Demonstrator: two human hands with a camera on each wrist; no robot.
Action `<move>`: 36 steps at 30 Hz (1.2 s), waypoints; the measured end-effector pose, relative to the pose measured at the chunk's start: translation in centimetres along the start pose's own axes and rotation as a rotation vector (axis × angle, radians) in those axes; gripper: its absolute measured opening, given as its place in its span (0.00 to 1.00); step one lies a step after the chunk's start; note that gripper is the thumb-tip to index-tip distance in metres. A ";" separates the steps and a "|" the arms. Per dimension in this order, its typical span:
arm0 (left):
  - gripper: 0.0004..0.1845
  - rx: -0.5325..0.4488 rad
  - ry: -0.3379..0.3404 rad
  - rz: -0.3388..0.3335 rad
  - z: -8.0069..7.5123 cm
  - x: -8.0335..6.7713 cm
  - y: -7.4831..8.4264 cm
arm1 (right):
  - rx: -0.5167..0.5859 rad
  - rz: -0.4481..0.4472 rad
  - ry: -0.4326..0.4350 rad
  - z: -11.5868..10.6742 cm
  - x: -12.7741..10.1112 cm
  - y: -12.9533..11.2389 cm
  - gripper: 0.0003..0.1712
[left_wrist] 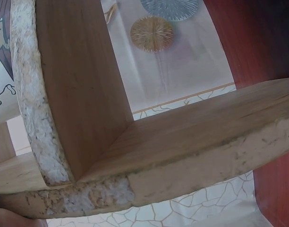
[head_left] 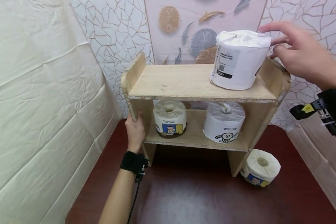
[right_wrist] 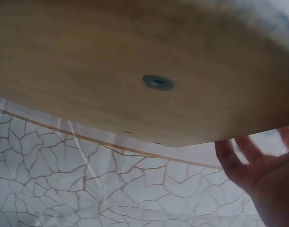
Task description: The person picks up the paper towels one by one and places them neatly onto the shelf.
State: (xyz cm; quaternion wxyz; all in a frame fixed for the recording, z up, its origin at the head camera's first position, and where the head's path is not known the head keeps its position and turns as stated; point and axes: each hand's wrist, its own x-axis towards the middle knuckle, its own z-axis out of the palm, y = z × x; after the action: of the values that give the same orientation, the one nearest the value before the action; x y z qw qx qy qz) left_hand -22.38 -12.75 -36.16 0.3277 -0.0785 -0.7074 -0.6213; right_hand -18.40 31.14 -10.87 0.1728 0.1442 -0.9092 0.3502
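My left hand grips the left side panel of a small wooden shelf; in the left wrist view only a bit of that hand shows at the lower corner. On the shelf's top board, towards the right, stands a white wrapped toilet roll. My right hand is at this roll's right side, index fingertip right at its upper edge and fingers spread. In the right wrist view, the right hand's fingers appear beyond the edge of the shelf's side panel.
Two more wrapped toilet rolls, one with a blue and yellow print and one with a cartoon animal, stand on the middle board. Another roll is on the dark red table, beside the shelf's right leg. Pale cloth hangs at left.
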 end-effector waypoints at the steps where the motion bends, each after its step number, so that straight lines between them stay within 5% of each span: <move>1: 0.17 -0.002 0.001 0.001 0.0 -0.1 0.5 | 0.009 -0.007 -0.017 0.0 0.2 0.1 0.35; 8: 0.18 -0.014 0.000 0.007 -0.2 -0.5 3.1 | 0.155 -0.141 -0.084 0.1 1.9 0.6 0.32; 14: 0.17 -0.013 0.002 0.048 0.3 0.0 0.3 | 0.263 -0.241 -0.094 0.1 2.3 1.2 0.27; 16: 0.17 -0.011 0.009 0.070 0.5 0.2 -0.8 | 0.260 -0.249 -0.091 0.0 2.2 1.4 0.27; 36: 0.15 0.002 0.032 0.045 0.1 -0.2 -0.6 | 0.167 -0.259 -0.044 1.4 1.9 1.4 0.20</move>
State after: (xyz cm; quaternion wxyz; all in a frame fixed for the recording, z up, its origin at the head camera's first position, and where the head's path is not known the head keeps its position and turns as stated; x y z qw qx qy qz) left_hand -22.59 -12.71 -36.73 0.3529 -0.0843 -0.7008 -0.6142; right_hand -20.94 30.90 -11.82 0.1841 0.2819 -0.8543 0.3960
